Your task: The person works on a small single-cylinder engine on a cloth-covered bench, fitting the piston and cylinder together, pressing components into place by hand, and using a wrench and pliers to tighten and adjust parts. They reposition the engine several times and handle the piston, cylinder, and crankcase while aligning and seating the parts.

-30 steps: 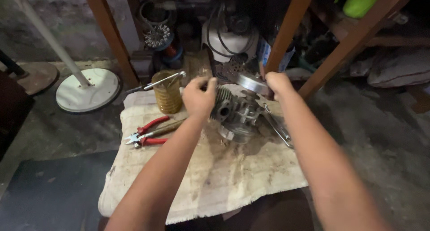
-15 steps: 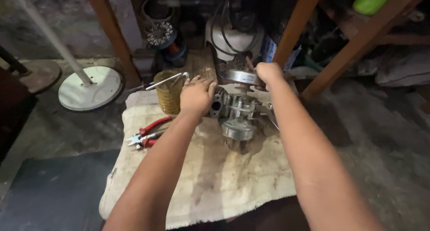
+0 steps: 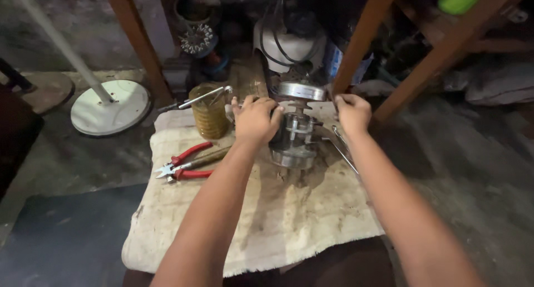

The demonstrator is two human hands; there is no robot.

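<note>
A grey metal motor assembly [image 3: 295, 137] stands on a stained cream cloth [image 3: 267, 209] in the middle of the view. My left hand [image 3: 255, 119] is closed over its left side. My right hand [image 3: 352, 112] is closed at the right, by the shiny round metal disc [image 3: 301, 90] at the motor's top end; what its fingers pinch is hidden. Both forearms reach in from the bottom of the view.
Red-handled pliers [image 3: 182, 166] lie on the cloth left of the motor. A ribbed amber jar [image 3: 209, 113] with a metal tool across it stands behind them. A thin wrench [image 3: 340, 147] lies at the right. A white fan base [image 3: 109, 106] and wooden shelf legs [image 3: 361, 39] stand around.
The motor has been turned and stood more upright, its round end now facing me. Both hands moved with it, and the view drew closer.
</note>
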